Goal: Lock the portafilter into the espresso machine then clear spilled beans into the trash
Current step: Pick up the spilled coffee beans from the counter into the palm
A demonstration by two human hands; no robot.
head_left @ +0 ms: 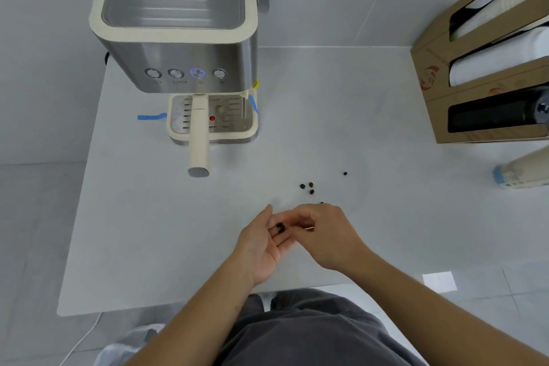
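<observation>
currently in bean-clearing step; portafilter [198, 140] appears seated under espresso machine [178, 38], handle pointing toward person. left hand [261, 246] palm up, fingers relaxed, carrying collected beans [280, 227]. right hand [326, 235] fingers curled, tips at left palm; whether it pinches bean, cannot tell. loose beans [307, 187] remain on tabletop [148, 232], just beyond right hand; single bean [345, 173] farther right. next move calls for: pick remaining beans, then tip into trash bag [130, 345], low left beside tabletop edge.
</observation>
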